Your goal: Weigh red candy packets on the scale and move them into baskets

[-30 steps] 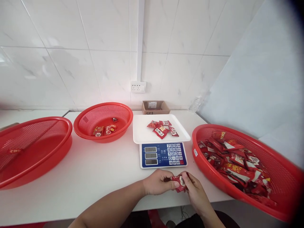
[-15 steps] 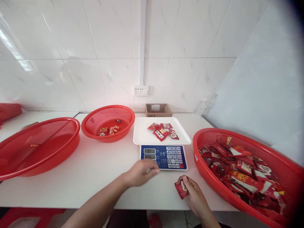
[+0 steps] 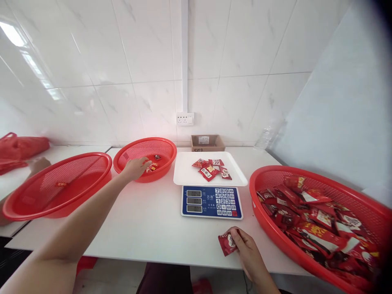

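Note:
My right hand [image 3: 245, 249] pinches a small red snack packet [image 3: 228, 243] with white and black print, just above the table's front edge. My left hand [image 3: 136, 168] reaches over the near rim of the middle red basket [image 3: 122, 150], its fingers stretched towards a few small packets [image 3: 152, 166] inside. Between the hands stands a digital scale [image 3: 211, 202] with a blue keypad. On its white pan [image 3: 186, 169] lie several red packets [image 3: 211, 169] in a loose heap.
A big red basket [image 3: 260, 196] full of red packets stands at the right. The left red basket [image 3: 92, 192] holds one packet [image 3: 61, 184]. Behind it, another person's hand [image 3: 39, 164] is near a red bag [image 3: 27, 147]. A small cardboard box [image 3: 208, 143] sits behind the scale.
My left hand has moved from in front of the scale, left and away, to the middle basket. My right hand keeps the packet. Another person's hand has appeared at the left.

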`<act>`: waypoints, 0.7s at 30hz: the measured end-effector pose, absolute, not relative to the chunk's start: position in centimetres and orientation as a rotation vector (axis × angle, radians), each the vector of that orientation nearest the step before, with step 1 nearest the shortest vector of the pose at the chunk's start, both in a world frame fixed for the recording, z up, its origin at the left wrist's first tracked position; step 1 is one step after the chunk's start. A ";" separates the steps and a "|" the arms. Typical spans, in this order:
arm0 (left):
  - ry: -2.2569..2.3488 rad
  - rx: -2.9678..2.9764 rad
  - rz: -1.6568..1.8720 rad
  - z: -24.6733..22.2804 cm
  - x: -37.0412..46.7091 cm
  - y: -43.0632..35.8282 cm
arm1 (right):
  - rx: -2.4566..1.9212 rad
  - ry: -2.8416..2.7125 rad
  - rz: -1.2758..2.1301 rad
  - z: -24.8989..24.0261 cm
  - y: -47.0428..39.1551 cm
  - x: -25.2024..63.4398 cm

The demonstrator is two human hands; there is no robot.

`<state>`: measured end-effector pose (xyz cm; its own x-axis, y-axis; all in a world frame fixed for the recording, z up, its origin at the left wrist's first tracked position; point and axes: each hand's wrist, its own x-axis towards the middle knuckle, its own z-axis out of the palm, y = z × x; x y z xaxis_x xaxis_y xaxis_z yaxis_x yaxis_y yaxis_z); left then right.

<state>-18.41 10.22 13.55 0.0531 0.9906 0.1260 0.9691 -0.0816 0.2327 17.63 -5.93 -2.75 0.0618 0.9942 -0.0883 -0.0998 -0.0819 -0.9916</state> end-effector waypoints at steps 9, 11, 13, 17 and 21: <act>2.190 1.983 0.103 13.0 -21.5 9.4 | -1.242 -1.058 1.253 -2.5 -6.2 17.6; 2.205 1.959 0.072 13.2 -22.1 8.5 | -1.232 -1.057 1.259 -2.4 -6.2 17.6; 2.210 1.942 0.027 13.4 -22.6 7.5 | -1.227 -1.059 1.264 -2.3 -6.2 17.6; 2.226 1.948 -0.093 13.6 -24.4 5.5 | -1.219 -1.073 1.261 -2.2 -6.2 17.6; 2.390 2.014 -0.056 13.7 -27.4 3.7 | -1.198 -1.090 1.257 -2.2 -6.2 17.6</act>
